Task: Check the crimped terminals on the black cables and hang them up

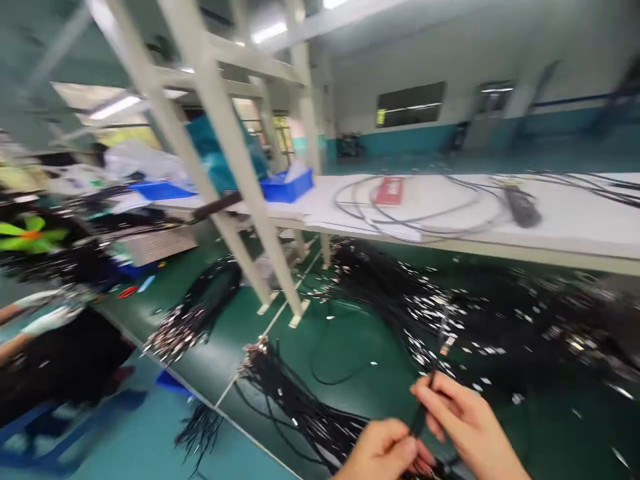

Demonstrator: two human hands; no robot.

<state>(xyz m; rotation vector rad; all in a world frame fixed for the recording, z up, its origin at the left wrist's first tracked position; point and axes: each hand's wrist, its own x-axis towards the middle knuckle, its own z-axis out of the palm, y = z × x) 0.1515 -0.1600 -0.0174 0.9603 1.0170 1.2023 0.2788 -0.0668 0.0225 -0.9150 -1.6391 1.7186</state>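
Head view: your left hand [383, 450] and right hand [463, 420], close together at the green bench's [350, 333] near edge, pinch one black cable [431, 380]. Risk: it snags the neighbouring cable bundle [295, 400], dragging strands off.

Blue plastic bin [287, 186] at the white upper shelf's [575, 223] left end, red flat label [389, 191] mid-shelf inside looped grey cables [425, 223], dark cylindrical part [521, 207] toward its right.

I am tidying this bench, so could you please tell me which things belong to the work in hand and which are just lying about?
In hand:
- left hand and right hand pinching one thin black cable with a metal tip
- black cable bundle beside them

Lying about:
- blue plastic tray
- red flat label
- grey looped cable
- white shelf
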